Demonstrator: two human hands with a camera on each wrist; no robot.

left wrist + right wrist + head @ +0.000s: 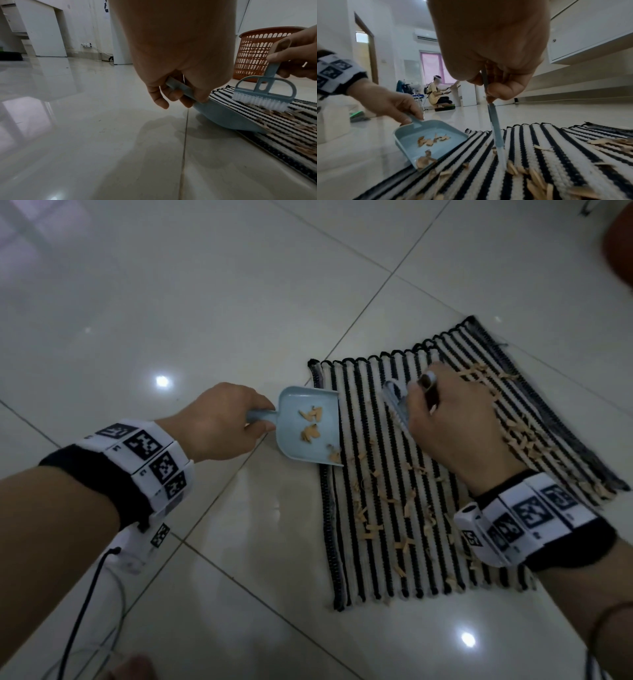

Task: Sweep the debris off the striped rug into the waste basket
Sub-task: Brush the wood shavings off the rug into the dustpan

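Note:
A black-and-white striped rug (pixel 428 474) lies on the tiled floor with tan wood-chip debris (pixel 387 498) scattered over it. My left hand (pixel 222 426) grips the handle of a light blue dustpan (pixel 308 426), whose lip rests on the rug's left edge; a few chips lie inside it. My right hand (pixel 452 419) holds the handle of a small blue brush (pixel 262 97), its white bristles down on the rug a little right of the pan. An orange waste basket (pixel 257 52) stands beyond the rug.
Glossy white floor tiles (pixel 171 302) surround the rug. A cable (pixel 82 611) trails from my left wrist. In the right wrist view another person (pixel 436 94) crouches far across the room, and white cabinets (pixel 590 40) run along the right wall.

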